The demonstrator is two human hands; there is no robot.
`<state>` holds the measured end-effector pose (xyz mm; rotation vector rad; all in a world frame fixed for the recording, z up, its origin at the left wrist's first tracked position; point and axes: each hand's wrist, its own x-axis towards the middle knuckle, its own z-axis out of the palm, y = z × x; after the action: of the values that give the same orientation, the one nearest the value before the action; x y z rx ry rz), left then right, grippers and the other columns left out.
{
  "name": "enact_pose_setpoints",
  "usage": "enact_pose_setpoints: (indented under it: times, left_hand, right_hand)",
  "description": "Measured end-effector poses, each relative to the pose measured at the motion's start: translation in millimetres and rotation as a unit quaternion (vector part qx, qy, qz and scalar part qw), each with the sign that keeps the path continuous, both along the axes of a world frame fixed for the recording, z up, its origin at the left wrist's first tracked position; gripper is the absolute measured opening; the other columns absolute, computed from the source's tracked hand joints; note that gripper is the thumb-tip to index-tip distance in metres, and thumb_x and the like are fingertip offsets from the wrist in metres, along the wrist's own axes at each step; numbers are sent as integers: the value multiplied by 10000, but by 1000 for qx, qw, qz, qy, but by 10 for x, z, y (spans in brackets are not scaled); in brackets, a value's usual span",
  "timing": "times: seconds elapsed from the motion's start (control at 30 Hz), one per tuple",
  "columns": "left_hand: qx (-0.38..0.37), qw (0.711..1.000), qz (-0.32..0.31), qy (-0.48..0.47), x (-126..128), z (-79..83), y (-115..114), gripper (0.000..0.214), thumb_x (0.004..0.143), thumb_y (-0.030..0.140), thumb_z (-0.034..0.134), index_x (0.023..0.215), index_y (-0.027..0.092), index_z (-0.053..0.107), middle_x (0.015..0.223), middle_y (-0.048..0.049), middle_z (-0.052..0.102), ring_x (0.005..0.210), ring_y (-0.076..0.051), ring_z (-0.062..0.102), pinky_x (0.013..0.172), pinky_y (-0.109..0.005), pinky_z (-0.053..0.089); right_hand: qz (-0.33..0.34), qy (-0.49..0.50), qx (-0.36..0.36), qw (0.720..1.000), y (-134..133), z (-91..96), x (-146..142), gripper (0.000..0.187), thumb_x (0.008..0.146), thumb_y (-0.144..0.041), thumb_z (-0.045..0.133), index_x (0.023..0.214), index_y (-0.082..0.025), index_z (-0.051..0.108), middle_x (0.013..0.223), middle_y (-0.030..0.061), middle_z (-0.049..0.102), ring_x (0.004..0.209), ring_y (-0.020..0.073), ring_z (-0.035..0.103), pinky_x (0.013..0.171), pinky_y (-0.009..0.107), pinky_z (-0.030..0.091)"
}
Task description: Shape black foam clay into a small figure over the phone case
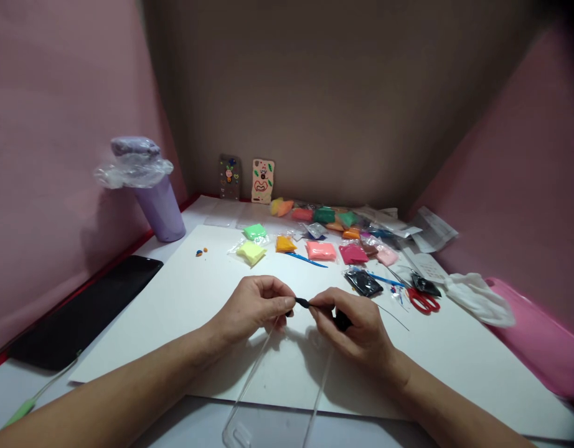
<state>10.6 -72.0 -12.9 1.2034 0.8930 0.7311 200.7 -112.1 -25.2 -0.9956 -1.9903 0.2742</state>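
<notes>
A small piece of black modelling clay (302,302) is stretched between my two hands. My left hand (259,305) pinches its left end between thumb and fingers, with another dark bit showing below the thumb. My right hand (355,320) pinches the other end, and a larger black lump of clay sits in its curled palm. A thin dark wire or strand sticks out to the right behind that hand. Under both hands a clear phone case (272,404) lies on the white board (175,323), its camera cutout towards me.
Several clay packets, such as a black one (363,282) and a coral one (320,251), lie beyond my hands. Red-handled scissors (423,301) and a white cloth (478,298) are right. Left stand a purple tumbler (160,208) and a black phone (91,311). Two decorated cases (263,180) lean at the back.
</notes>
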Motion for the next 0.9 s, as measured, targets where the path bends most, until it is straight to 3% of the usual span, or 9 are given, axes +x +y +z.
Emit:
enact_pose_setpoints:
  times: [0.2,0.43,0.63,0.77,0.9]
  left_hand:
    - [3,1000,-11,11,-7,10,8,322,726,437,675,740,121,612,650,-31,636,504,-102,559,496,-223,411]
    - [4,997,-35,65,-16,74,-6,217,679,286,709,742,128,575,614,-19,635,473,-109,565,471,-226,426]
    - [-28,999,-34,19,-35,38,-3,232,664,284,738,756,117,606,629,-39,651,477,-111,561,465,-227,426]
    - [-71,995,-32,-57,-53,12,-5,265,737,351,693,719,99,611,661,-64,651,508,-111,570,520,-252,474]
    - [-88,993,-33,-72,-64,6,1,187,736,258,699,744,88,624,661,-62,640,535,-107,564,534,-240,477]
  right_hand:
    - [-8,25,-6,1000,7,-23,7,81,803,-115,548,830,-181,589,612,-18,540,509,101,467,491,230,378]
    - [-16,32,-7,999,9,-22,1,96,802,-112,550,841,-185,597,628,-15,546,531,110,481,506,242,390]
    - [-27,34,-1,999,13,-30,9,93,800,-115,558,838,-190,596,618,-19,540,518,107,476,491,238,386]
    - [-34,51,-3,998,21,-51,20,90,803,-116,561,837,-193,592,622,-21,542,508,103,473,480,233,383]
    - [-33,54,-5,998,17,-52,17,93,798,-109,564,837,-189,594,621,-22,540,508,100,469,480,231,380]
